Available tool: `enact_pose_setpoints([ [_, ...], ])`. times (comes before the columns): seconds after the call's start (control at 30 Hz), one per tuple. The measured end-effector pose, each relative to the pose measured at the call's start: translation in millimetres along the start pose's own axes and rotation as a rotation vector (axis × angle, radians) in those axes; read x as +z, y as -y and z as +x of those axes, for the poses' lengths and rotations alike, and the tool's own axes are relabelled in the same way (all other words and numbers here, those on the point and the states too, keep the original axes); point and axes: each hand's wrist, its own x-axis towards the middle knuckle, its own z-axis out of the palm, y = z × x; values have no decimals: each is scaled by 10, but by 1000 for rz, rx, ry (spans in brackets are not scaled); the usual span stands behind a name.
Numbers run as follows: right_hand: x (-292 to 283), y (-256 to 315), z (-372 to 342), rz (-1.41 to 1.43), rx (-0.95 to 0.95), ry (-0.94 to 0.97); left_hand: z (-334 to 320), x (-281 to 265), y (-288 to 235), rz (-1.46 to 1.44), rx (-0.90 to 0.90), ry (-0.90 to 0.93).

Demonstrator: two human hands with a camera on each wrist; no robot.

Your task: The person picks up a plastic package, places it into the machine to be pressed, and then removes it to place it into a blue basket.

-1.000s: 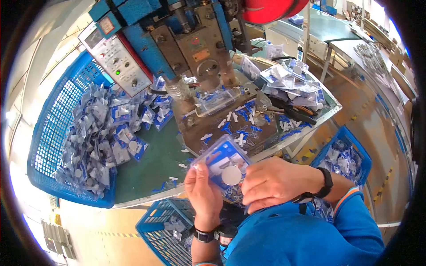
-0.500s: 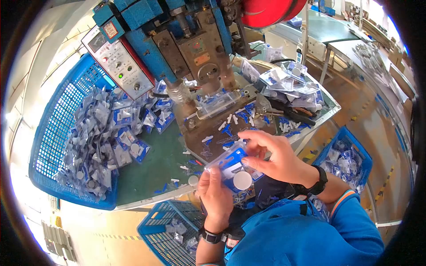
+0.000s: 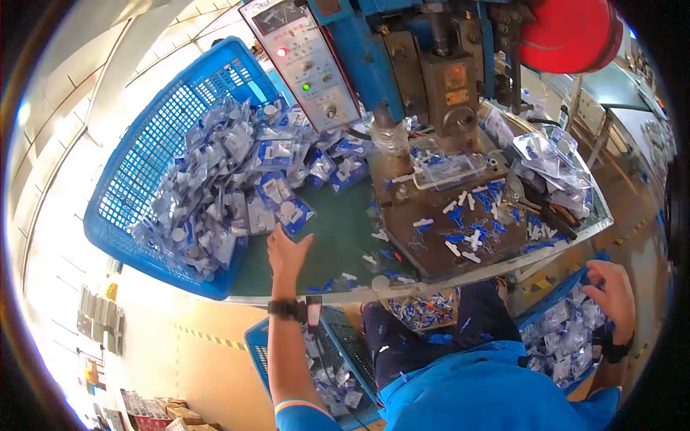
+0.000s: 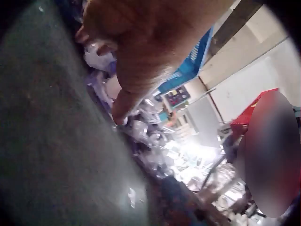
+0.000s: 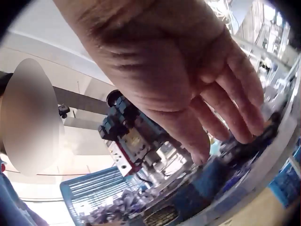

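Observation:
The left hand [image 3: 287, 256] reaches over the green table to the near edge of a heap of clear blister packs [image 3: 215, 172] with blue cards; its fingertips are at a pack [image 3: 289, 212] with a white disc. In the left wrist view the left hand [image 4: 136, 52] has thumb and fingers spread at the packs, and whether it touches one is unclear. The right hand [image 3: 613, 294] hangs over a blue basket of packs [image 3: 564, 337] at the lower right. Its fingers are loosely bent and hold nothing, as the right wrist view shows the right hand [image 5: 188, 84].
A blue press [image 3: 453, 86] with a control box [image 3: 302, 65] stands behind the table. White and blue scraps [image 3: 467, 230] litter its base plate. More packs [image 3: 553, 165] lie right of it. A large blue basket [image 3: 136, 194] surrounds the heap; another [image 3: 259, 352] stands below.
The hands have parted and the pack they held is gone from them. The left hand moved left to the heap, the right hand out over the right basket. The head view has shifted left.

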Motion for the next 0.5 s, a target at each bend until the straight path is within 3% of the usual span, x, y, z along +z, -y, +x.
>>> enact_pose_setpoints([
  [0.03, 74, 186, 138, 48, -24, 13, 146, 37, 57, 35, -109, 55],
  [0.13, 300, 603, 450, 98, -144, 41, 309, 148, 31, 128, -64, 124],
  [0.17, 350, 679, 510, 111, -184, 56, 316, 147, 9, 195, 19, 13],
  [0.27, 326, 950, 632, 41, -299, 101, 574, 262, 226, 315, 103, 44],
  [0.33, 398, 977, 686, 19, -384, 100, 563, 301, 317, 460, 298, -24],
  [0.4, 424, 1014, 703, 62, -431, 137, 523, 280, 385, 424, 262, -81],
  [0.47, 450, 1016, 732, 128, -486, 179, 556, 276, 576, 676, 357, -308],
  [0.5, 465, 1003, 748, 170, -515, 202, 421, 109, 372, 343, 333, -394],
])
